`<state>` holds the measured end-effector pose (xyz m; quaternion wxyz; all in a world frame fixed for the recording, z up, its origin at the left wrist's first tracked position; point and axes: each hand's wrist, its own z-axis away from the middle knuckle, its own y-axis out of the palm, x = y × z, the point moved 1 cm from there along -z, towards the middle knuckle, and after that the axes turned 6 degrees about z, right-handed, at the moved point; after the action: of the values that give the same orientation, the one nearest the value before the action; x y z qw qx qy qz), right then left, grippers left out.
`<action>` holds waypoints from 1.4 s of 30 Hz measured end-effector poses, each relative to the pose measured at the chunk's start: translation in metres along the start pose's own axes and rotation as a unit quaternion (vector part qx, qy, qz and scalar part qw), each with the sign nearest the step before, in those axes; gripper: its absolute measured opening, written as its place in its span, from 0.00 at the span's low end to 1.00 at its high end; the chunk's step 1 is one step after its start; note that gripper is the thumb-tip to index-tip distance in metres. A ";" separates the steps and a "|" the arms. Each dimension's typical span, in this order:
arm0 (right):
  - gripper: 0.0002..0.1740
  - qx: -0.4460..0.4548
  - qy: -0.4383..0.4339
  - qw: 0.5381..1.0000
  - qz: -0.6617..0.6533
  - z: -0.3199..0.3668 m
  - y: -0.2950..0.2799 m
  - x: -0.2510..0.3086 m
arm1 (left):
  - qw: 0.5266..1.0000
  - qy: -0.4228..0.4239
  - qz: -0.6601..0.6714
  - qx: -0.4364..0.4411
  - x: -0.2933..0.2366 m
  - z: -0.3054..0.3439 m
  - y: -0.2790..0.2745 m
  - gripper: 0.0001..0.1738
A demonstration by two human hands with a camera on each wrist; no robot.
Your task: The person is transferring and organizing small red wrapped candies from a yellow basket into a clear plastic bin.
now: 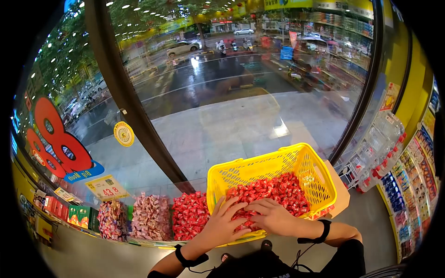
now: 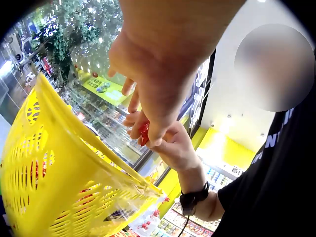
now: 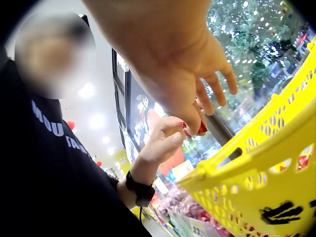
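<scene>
In the head view, a yellow mesh shopping basket (image 1: 245, 170) is filled with red-wrapped candies (image 1: 282, 190). My left hand (image 1: 223, 224) and right hand (image 1: 274, 219) come together over its near side, fingertips almost meeting. Both wrist views show bits of red wrapper at the fingertips: one red candy (image 2: 143, 133) sits by the left thumb where the hands meet, and red wrapper (image 3: 185, 129) shows at the left fingertips. More red peeks out behind the right thumb. Each hand pinches at this red wrapper, its other fingers loosely extended; overlapping fingers hide part of it.
Left of the basket, clear bins hold red candies (image 1: 190, 215), pink-wrapped candies (image 1: 150, 217) and darker mixed ones (image 1: 112, 219). A price card (image 1: 107, 187) stands above them. A tall window lies ahead; a rack of bottles (image 1: 378, 143) and snack shelves (image 1: 415, 185) line the right.
</scene>
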<state>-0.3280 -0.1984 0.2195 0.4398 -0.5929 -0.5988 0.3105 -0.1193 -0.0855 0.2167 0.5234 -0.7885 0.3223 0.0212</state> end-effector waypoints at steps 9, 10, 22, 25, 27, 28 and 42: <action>0.21 -0.054 0.093 0.994 -0.017 -0.049 0.075 0.075 | 0.981 -0.046 -0.020 -0.189 0.058 0.115 -0.011 0.11; 0.21 -0.060 0.108 0.992 0.013 -0.054 0.075 0.079 | 0.975 -0.074 -0.019 -0.210 0.064 0.125 -0.014 0.10; 0.15 -0.068 0.191 0.976 0.082 -0.047 0.092 0.069 | 0.960 -0.241 -0.115 -0.082 0.167 0.235 0.059 0.14; 0.14 -0.072 0.185 0.977 0.079 -0.045 0.093 0.069 | 0.946 -0.287 -0.134 -0.063 0.172 0.238 0.060 0.16; 0.13 -0.072 0.169 0.979 0.086 -0.045 0.092 0.069 | 0.937 -0.314 -0.148 -0.045 0.167 0.231 0.052 0.16; 0.13 -0.074 0.165 0.979 0.092 -0.042 0.091 0.070 | 0.939 -0.307 -0.141 -0.068 0.165 0.228 0.048 0.16; 0.14 -0.118 0.187 0.966 0.137 0.082 -0.015 -0.027 | 0.986 -0.055 -0.093 -0.126 -0.007 -0.029 -0.071 0.13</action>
<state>-0.4103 -0.2145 0.1945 0.4236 -0.7648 -0.4514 0.1785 -0.0959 -0.0889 0.2902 0.4367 -0.8721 0.2134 0.0564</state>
